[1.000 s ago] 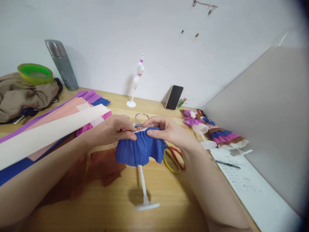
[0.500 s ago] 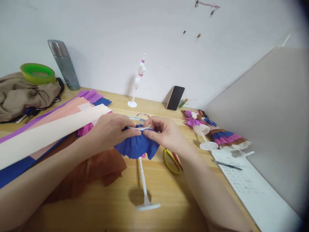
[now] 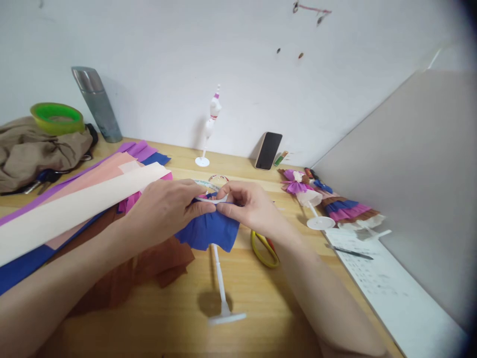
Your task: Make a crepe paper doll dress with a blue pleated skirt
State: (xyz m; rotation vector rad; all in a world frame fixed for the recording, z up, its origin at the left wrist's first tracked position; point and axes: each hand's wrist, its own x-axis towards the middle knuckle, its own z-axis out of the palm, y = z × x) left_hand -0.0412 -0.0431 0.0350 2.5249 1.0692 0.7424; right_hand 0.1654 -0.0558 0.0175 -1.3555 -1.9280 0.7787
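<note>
My left hand (image 3: 173, 204) pinches the upper edge of a gathered blue crepe paper strip (image 3: 208, 229) between thumb and fingers. From the other side my right hand (image 3: 248, 201) pinches the same edge, its fingertips close to the left ones. A curved white tape strip (image 3: 203, 185) with faint print loops behind the fingers. The blue paper hangs like a short skirt around a small white stand (image 3: 219, 278), whose round base is on the table. The hands hide the upper part of the stand; a bit of pink shows between them.
Crepe paper sheets (image 3: 85, 204) lie at left, with brown paper (image 3: 160, 263) in front. Yellow-handled scissors (image 3: 263, 251) rest by my right forearm. A white mannequin (image 3: 210, 127), phone (image 3: 269, 150) and bottle (image 3: 99, 107) stand at the back. Paper-dressed figures (image 3: 350, 211) lie right, near a pen (image 3: 352, 253).
Both hands have shifted slightly left, still pinching the paper edge. The blue paper hangs flatter and a little lower. The view has moved slightly.
</note>
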